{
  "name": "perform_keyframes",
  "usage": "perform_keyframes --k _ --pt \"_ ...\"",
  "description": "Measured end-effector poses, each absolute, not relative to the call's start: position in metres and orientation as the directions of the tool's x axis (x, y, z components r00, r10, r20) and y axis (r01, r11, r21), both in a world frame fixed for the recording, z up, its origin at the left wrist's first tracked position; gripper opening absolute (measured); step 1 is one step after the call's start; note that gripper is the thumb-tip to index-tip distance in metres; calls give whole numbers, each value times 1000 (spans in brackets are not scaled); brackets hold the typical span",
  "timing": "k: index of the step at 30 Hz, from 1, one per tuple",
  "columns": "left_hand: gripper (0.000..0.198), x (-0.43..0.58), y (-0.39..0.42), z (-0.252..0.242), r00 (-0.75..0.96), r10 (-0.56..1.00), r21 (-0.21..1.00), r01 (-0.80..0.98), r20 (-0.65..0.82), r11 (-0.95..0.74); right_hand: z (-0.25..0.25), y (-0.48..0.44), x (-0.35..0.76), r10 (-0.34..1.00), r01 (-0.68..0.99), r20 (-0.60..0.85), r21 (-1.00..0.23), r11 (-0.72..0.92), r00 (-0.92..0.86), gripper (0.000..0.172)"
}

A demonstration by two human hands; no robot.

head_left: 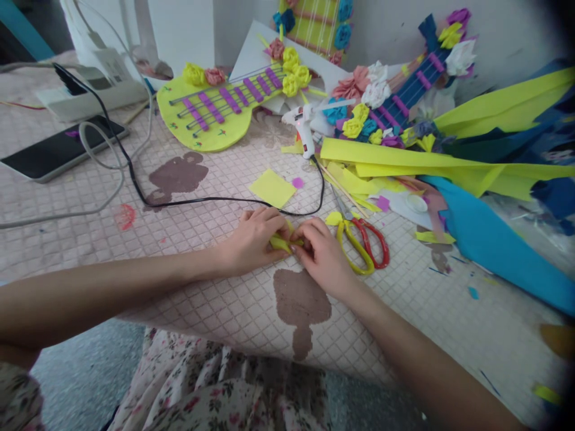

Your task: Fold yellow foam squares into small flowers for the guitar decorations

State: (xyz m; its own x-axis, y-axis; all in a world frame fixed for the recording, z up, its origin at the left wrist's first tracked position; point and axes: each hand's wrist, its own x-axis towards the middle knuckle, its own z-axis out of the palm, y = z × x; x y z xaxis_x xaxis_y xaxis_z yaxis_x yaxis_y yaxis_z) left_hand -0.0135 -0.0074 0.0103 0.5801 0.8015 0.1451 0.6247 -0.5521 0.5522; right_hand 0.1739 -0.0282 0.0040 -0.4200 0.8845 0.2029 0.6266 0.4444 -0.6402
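Observation:
Both hands meet near the middle of the cloth-covered table, around a small folded yellow paper piece. My left hand pinches its left part, fingers bent over it. The fingertips of my right hand are pressed together at its right end. Just beyond the hands lies a flat yellow square, with a small purple piece beside it. Scissors with one yellow and one red handle lie close to the right of my right hand.
A white glue gun stands behind the hands, its black cord curving left. A yellow paper guitar, a phone and a power strip are back left. Blue paper and yellow strips lie right.

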Motion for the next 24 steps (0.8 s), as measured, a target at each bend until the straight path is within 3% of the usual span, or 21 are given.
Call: perform_keyframes --k 16,21,24 --pt "26 -18 -4 7 578 798 567 605 170 -559 2 -27 176 895 696 260 -562 446 -364 18" --pt "14 -25 4 8 595 784 651 526 179 -548 5 -26 178 892 681 284 -576 452 -352 21" --pt "12 -27 7 8 584 785 640 526 206 -560 6 -25 179 896 675 291 -590 443 -334 20"
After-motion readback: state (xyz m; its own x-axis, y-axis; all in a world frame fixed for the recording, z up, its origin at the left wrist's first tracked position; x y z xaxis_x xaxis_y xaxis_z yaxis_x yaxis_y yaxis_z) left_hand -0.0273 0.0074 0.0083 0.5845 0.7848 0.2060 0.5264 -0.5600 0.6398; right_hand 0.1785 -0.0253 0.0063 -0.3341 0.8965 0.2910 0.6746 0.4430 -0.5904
